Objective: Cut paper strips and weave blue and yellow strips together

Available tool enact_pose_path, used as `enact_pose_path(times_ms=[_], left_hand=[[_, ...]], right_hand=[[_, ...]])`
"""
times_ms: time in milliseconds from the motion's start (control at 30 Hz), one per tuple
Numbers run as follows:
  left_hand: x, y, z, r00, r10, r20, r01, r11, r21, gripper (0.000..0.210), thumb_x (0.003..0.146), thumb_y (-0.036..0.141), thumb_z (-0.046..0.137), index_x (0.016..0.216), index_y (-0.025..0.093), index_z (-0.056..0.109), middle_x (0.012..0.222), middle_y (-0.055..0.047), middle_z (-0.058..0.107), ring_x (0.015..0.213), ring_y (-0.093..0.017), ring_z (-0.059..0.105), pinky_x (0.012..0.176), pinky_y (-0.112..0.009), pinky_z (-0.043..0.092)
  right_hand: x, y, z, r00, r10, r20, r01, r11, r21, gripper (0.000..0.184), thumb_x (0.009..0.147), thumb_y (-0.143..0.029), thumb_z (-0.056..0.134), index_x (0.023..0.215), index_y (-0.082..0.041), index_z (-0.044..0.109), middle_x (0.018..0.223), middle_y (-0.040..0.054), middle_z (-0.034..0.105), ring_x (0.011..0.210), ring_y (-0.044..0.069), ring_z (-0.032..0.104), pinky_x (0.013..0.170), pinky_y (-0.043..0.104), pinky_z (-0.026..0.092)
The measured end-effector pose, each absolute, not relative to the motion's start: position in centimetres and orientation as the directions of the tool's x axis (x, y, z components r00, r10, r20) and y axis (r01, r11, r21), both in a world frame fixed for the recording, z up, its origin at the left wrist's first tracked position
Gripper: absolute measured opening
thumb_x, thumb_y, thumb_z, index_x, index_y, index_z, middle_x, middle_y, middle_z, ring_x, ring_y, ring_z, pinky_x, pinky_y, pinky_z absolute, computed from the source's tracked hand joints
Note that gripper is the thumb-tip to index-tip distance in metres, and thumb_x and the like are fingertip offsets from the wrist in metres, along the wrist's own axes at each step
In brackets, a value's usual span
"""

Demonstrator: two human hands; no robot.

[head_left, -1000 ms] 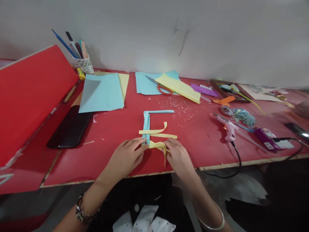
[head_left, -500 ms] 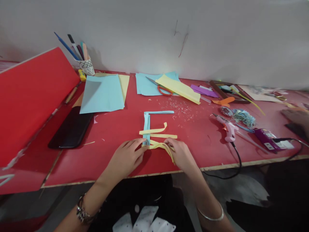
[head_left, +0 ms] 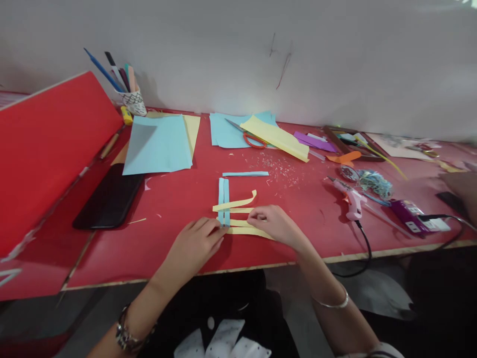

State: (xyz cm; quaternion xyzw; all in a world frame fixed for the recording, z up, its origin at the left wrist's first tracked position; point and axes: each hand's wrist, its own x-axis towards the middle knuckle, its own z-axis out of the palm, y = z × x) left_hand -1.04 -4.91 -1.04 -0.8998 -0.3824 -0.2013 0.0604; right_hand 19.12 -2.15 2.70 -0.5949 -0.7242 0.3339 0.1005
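Two light blue paper strips (head_left: 221, 191) stand side by side on the red table, crossed by several yellow paper strips (head_left: 233, 204). The upper yellow strip curls up at its right end. With fingers bent, my left hand (head_left: 197, 246) holds the lower ends of the blue and yellow strips against the table. My right hand (head_left: 274, 226) has thumb and fingers pinched together at a yellow strip, hiding its right end. Below these fingers the lowest yellow strip runs under the hand. Just above lies a separate blue strip (head_left: 246, 174), which neither hand touches.
Blue sheets (head_left: 160, 144), a black phone (head_left: 108, 199) and a red board (head_left: 48, 144) are on the left. Behind are scissors (head_left: 255, 141) and folded yellow paper (head_left: 278, 138). At right lie a pink glue gun (head_left: 350, 196), its cable and a purple power strip (head_left: 408, 216).
The blue upright strips have shifted down and left, away from the horizontal blue strip. My right hand has risen slightly, and the bent lower yellow strips now lie straighter.
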Motion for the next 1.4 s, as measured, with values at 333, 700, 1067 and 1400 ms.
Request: enact_pose_path(times_ms=[333,700,1067,1400], left_hand=[[-0.5,-7.3,0.0,0.625,0.720,0.300,0.770,-0.633,-0.086,0.028,0.080,0.013,0.042,0.102,0.015,0.059,0.089,-0.004,0.066,0.077,-0.017,0.059,0.065,-0.029,0.044],[0.1,-8.2,-0.5,0.579,0.766,0.279,0.811,-0.577,-0.096,0.031,0.083,0.016,0.038,0.106,0.013,0.058,0.097,-0.007,0.064,0.085,-0.020,0.058,0.070,-0.032,0.047],[0.1,-7.9,-1.0,0.622,0.737,0.266,0.780,-0.614,-0.122,0.042,0.087,0.015,0.022,0.110,0.011,0.056,0.117,-0.007,0.057,0.104,-0.017,0.054,0.085,-0.030,0.045],[-0.1,-7.6,-0.5,0.642,0.733,0.225,0.761,-0.644,-0.076,0.038,0.083,0.013,0.029,0.111,0.010,0.056,0.116,-0.009,0.057,0.101,-0.019,0.056,0.086,-0.032,0.045]], right_hand=[[19.0,-1.5,4.3,-0.366,0.874,-0.321,0.840,0.162,-0.517,0.016,0.077,-0.017,0.043,0.062,-0.018,0.045,0.053,-0.0047,0.048,0.047,0.006,0.041,0.047,0.018,0.026],[19.5,-1.6,3.1,-0.385,0.875,-0.294,0.775,0.133,-0.618,0.011,0.077,-0.020,0.044,0.069,-0.019,0.052,0.061,-0.0037,0.053,0.057,0.008,0.048,0.053,0.019,0.031],[19.5,-2.2,2.8,-0.364,0.889,-0.276,0.772,0.122,-0.624,0.009,0.076,-0.020,0.046,0.071,-0.019,0.053,0.063,-0.0036,0.055,0.057,0.008,0.048,0.055,0.019,0.032],[19.5,-2.6,3.2,-0.361,0.887,-0.289,0.802,0.137,-0.581,0.012,0.078,-0.021,0.044,0.072,-0.019,0.053,0.061,-0.0035,0.053,0.055,0.009,0.046,0.054,0.020,0.032]])
